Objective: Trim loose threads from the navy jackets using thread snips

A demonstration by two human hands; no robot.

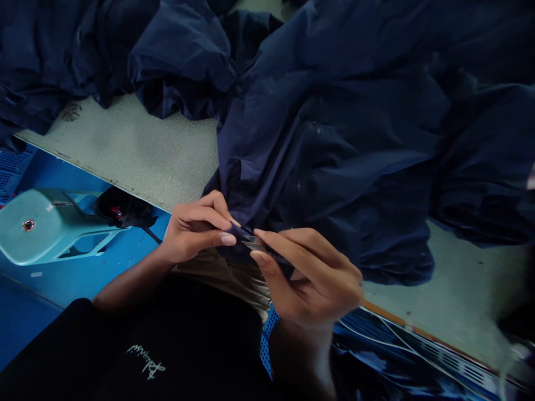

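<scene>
A navy blue garment (267, 145) lies bunched over the table and hangs down at its near edge. My left hand (194, 228) is closed, pinching a small edge of this fabric between thumb and fingers. Close beside it, my right hand (311, 273) is closed on small thread snips (253, 245), as far as their grey metal tip shows. The tip touches or nearly touches the pinched cloth edge; their handle is mostly hidden inside my right hand.
More navy fabric (54, 44) is heaped along the pale table (146, 145). A light teal stool (37, 228) lies tipped on the blue floor to the left, next to a black bag-like item (125, 206). White cables (388, 340) run below the table edge at right.
</scene>
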